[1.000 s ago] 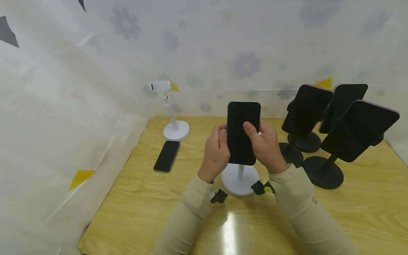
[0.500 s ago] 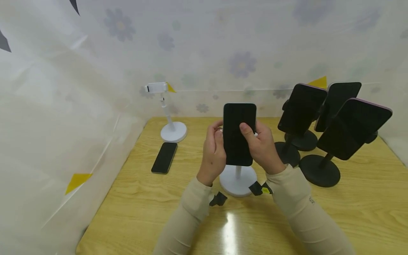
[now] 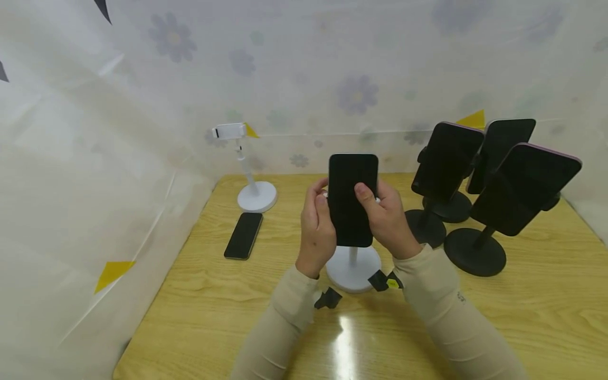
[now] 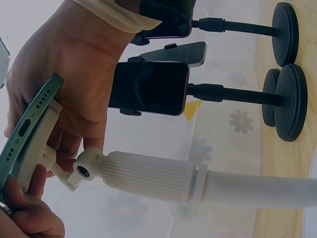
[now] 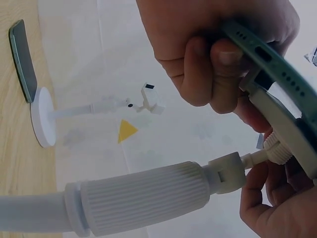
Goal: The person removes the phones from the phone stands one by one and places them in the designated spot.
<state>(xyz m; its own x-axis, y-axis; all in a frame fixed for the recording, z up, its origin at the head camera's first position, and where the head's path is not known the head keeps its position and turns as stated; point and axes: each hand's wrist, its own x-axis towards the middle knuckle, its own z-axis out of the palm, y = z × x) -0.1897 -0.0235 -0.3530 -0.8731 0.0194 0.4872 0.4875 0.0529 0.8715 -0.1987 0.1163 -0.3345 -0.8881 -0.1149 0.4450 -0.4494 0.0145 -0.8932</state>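
Observation:
A smartphone [image 3: 349, 211] with a black screen and green edge stands upright against the clamp [image 5: 280, 116] of a white phone stand [image 3: 353, 268]. My left hand [image 3: 317, 229] is at the phone's left edge, its fingers curled round the end of the clamp. On the other side my right hand [image 3: 391, 219] grips the phone, thumb across the screen and fingers curled behind near the clamp's back. In the left wrist view, the stand's ball joint [image 4: 89, 163] and ribbed collar [image 4: 148, 176] show below the clamp. The phone hides most of the clamp in the head view.
A second white stand [image 3: 256, 196], its clamp holding nothing, is at the back left, with another phone [image 3: 244, 236] lying flat before it. Several black stands [image 3: 475, 252] bearing phones [image 3: 527, 187] crowd the right side. A patterned sheet [image 3: 285, 79] hangs behind the wooden table [image 3: 199, 311].
The head view has shifted slightly, so the scene slides a little left. Both hands keep their hold at the phone and clamp; a white clamp end now shows by the left fingers.

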